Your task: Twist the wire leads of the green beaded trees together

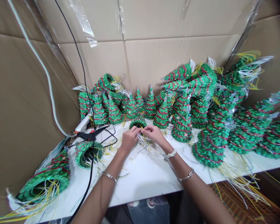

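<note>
Hands meet just right of the glue gun: left hand and right hand are both curled tight, fingertips pinching the thin wires at the mouth of a small green tree. That tree lies on its side, open base toward us, on the white table, with more trees massed farther right of the gun.

White flat tabletop, green cone-shaped trees with red trim along its back, 1 hollow green cone on its side, black glue gun, white and yellow wire strands
</note>
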### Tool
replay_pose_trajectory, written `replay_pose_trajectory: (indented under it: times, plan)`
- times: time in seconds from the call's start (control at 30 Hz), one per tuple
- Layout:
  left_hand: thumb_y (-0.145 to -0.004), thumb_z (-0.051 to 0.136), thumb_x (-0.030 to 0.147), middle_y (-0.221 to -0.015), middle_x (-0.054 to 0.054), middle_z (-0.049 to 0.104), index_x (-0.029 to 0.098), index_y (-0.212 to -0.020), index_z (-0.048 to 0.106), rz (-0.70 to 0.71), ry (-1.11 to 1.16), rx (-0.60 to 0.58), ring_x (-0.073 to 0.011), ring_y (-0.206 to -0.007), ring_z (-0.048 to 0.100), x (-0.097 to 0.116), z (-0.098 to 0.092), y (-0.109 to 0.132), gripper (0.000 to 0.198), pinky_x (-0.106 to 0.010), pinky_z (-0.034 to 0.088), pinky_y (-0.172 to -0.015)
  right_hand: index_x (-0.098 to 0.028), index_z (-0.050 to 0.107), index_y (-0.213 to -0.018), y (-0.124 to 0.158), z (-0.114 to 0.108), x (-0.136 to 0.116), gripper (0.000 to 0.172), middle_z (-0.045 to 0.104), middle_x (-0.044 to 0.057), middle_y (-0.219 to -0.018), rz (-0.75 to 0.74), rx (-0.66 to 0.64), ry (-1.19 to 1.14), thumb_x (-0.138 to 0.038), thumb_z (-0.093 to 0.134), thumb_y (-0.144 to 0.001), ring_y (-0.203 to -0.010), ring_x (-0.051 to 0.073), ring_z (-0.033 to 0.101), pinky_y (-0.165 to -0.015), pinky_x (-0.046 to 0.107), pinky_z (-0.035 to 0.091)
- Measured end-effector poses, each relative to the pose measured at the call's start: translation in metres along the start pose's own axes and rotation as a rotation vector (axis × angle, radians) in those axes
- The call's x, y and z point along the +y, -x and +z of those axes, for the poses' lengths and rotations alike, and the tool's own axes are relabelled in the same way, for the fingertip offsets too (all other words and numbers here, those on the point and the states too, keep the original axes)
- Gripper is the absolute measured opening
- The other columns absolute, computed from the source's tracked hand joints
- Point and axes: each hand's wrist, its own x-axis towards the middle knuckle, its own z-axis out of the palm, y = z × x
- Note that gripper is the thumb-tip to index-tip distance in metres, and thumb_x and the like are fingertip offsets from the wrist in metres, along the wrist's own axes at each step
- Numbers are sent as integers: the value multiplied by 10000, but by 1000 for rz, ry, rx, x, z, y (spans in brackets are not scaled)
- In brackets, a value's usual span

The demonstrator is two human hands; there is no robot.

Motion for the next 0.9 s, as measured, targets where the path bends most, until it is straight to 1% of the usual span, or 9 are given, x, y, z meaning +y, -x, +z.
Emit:
replay_pose_trajectory:
  times: [0.07, 0.17, 0.37, 0.43, 0.5, 0.63, 0.73, 0.83, 0.9]
  plan:
    - [-1020, 479, 352, -893, -35, 693, 243, -1074, 733, 3, -36, -6, -137, -695, 621, 1, -1, 0, 282, -264, 387, -594, -162, 704, -723, 0, 0, 1, 163, 656, 8, -665, -34, -5, 42, -311, 638, -708, -627, 138, 541, -617, 253, 417]
    - [-1024, 471, 363, -872, -32, 690, 253, -1059, 735, 18, -95, 0, -139, -680, 617, 2, -1, -1, 288, -275, 376, -594, -160, 706, -721, -1, -1, 5, 169, 654, 10, -642, -30, -11, 41, -299, 610, -719, -616, 141, 539, -603, 251, 410]
    - [-1023, 459, 320, -834, -49, 687, 214, -1018, 712, 58, -157, 19, -148, -636, 606, 4, 1, -6, 274, -292, 339, -568, -170, 712, -724, -2, 1, 12, 190, 693, 22, -664, -25, 39, 50, -305, 585, -763, -607, 146, 562, -579, 244, 414]
    - [-1012, 465, 292, -842, -49, 694, 207, -1010, 694, 30, -137, 36, -147, -627, 603, 4, 3, -6, 244, -287, 333, -561, -175, 718, -726, -2, 1, 12, 205, 699, 22, -660, -13, 44, 90, -312, 578, -787, -596, 146, 565, -560, 239, 403]
    - [-994, 482, 265, -848, -42, 701, 206, -1004, 674, -30, -97, 61, -143, -621, 602, 3, 5, -6, 201, -276, 336, -561, -177, 729, -740, 0, 1, 10, 214, 703, 20, -659, -11, 47, 138, -318, 580, -804, -593, 145, 566, -547, 233, 390]
    - [-979, 497, 258, -828, -34, 701, 202, -1003, 649, -128, -64, 90, -144, -609, 591, 2, 7, -4, 164, -264, 345, -562, -185, 740, -752, 3, 1, 6, 210, 700, 12, -665, -49, 50, 237, -313, 588, -822, -619, 147, 575, -566, 228, 388]
    - [-988, 485, 269, -920, -52, 709, 203, -1030, 650, -112, -63, 83, -148, -645, 600, 3, 4, -4, 182, -266, 368, -575, -194, 746, -766, 6, 2, 3, 200, 701, 11, -675, -67, 53, 297, -294, 584, -829, -644, 152, 585, -597, 231, 397]
    - [-986, 500, 269, -1069, -62, 703, 209, -1062, 651, -40, -30, 61, -149, -741, 632, 3, -2, -5, 179, -255, 408, -618, -193, 750, -780, 7, 4, 2, 212, 704, 17, -685, -75, 30, 307, -279, 567, -845, -646, 156, 585, -613, 237, 403]
    - [-981, 517, 271, -1103, -61, 692, 209, -1060, 654, 13, -10, 36, -151, -795, 646, 3, -5, -5, 170, -248, 421, -635, -193, 753, -791, 7, 5, 2, 222, 703, 19, -685, -82, 20, 310, -277, 557, -855, -640, 157, 579, -609, 238, 401]
